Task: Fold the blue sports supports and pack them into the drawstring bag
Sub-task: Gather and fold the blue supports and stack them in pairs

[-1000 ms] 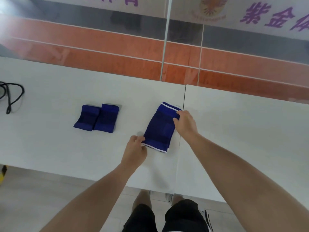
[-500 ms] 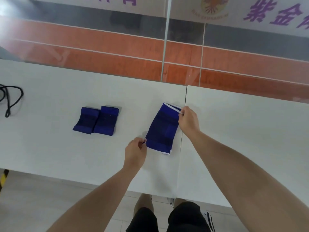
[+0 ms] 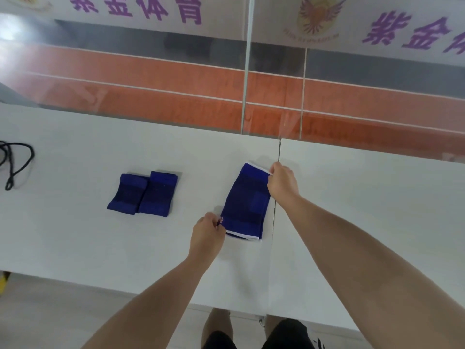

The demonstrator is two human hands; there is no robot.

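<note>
A long blue support with white-trimmed ends (image 3: 247,202) lies flat near the middle of the white table (image 3: 75,235). My right hand (image 3: 283,182) pinches its far right corner at the white trim. My left hand (image 3: 207,235) pinches its near left corner, where a small tag shows. Two shorter blue supports (image 3: 143,193) lie folded side by side to the left, apart from both hands. A black drawstring cord (image 3: 15,162) loops at the far left edge; the bag itself is out of view.
A seam (image 3: 276,197) between two white tabletops runs just right of the long support. Beyond the table's far edge stands a glass panel over an orange and grey floor. The near table edge is close to my legs.
My right hand has shifted from resting on the support's far end to pinching its far right corner. My left hand stays pinched at the near left corner. The support lies slightly straighter.
</note>
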